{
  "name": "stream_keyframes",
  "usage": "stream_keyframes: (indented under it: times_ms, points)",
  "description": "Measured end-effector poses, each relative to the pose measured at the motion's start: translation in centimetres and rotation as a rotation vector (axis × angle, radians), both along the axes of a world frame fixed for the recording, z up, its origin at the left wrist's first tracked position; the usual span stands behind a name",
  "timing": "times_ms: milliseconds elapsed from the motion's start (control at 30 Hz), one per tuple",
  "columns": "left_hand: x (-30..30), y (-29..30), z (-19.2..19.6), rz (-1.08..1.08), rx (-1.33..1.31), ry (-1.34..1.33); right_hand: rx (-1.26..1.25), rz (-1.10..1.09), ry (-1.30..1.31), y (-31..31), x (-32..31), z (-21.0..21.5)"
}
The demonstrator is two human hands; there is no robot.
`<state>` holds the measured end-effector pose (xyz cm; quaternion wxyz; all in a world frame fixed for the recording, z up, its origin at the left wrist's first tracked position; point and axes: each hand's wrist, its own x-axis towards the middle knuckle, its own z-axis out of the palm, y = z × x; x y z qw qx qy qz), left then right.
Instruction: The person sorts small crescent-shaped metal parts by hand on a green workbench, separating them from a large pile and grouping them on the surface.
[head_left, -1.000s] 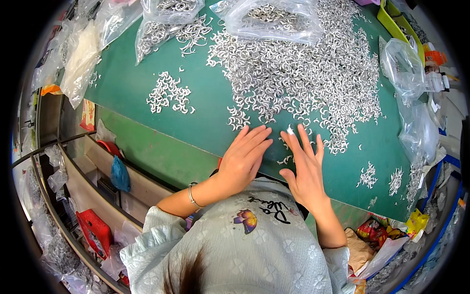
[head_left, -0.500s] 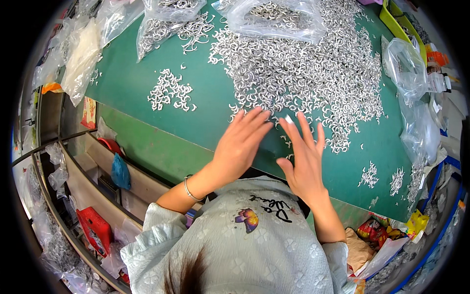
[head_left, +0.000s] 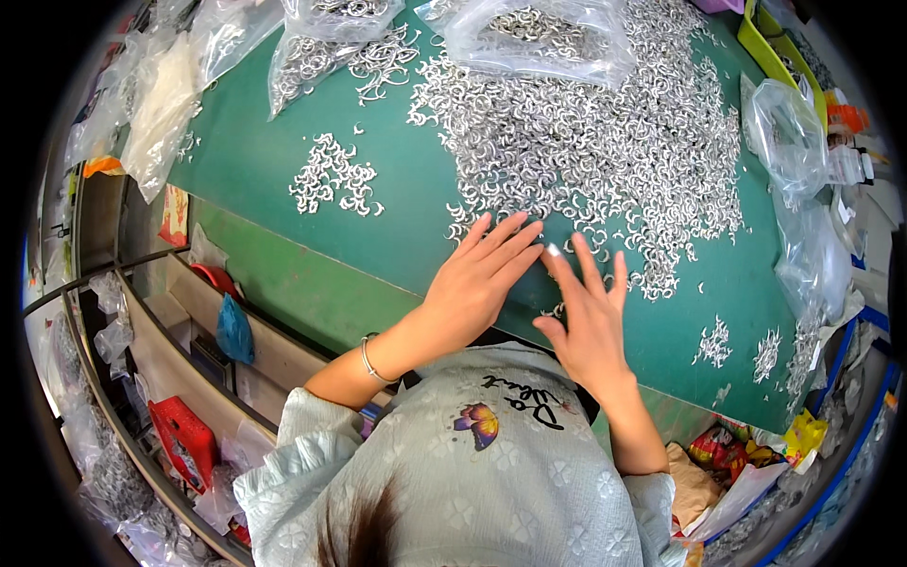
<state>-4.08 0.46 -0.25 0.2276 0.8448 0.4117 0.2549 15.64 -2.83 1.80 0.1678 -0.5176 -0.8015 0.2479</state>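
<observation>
Fingers (head_left: 505, 248) of the left hand (head_left: 470, 293) lie flat and close together at the lower edge of the big heap of small silver C-shaped metal pieces (head_left: 605, 151) in the upper middle of the frame; those of the right hand (head_left: 590, 326) are splayed flat just beside it, pinching nothing.

Both palms sit near the front edge of the green worktop (head_left: 265, 170), so a careless sweep towards the body could push loose pieces off it onto the cluttered shelves at lower left.

At far left, clear and whitish plastic bags (head_left: 161, 109) hang over the worktop's edge, with a red flat packet (head_left: 186, 439) low down. A small separate cluster of pieces (head_left: 333, 178) lies left of centre. Top middle, a clear bag (head_left: 539, 33) holds more pieces. At right, crumpled clear bags (head_left: 789, 142); at lower right, probably yellow and red wrappers (head_left: 803, 437).
</observation>
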Motion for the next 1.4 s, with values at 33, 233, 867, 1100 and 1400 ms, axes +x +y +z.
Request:
stream_keyframes:
  times_ms: [33,233,867,1100,1400]
  points:
    - [0.0,0.0,0.0,-0.015,-0.004,0.017,-0.015,-0.011,-0.044,0.0,0.5,0.2]
    - [-0.2,-0.9,0.2,-0.061,-0.052,0.046,0.038,0.006,0.027,-0.5,2.2,1.0]
    - [2.5,-3.3,0.4,-0.172,-0.179,-0.106,0.031,-0.110,0.082,-0.4,3.4,0.4]
    - [4.5,-2.5,0.3,-0.150,-0.107,-0.059,0.039,-0.157,0.044,0.1,3.6,0.1]
    - [3.5,-3.1,-0.1,-0.274,-0.193,-0.130,0.084,-0.150,-0.032,-1.4,4.7,-0.1]
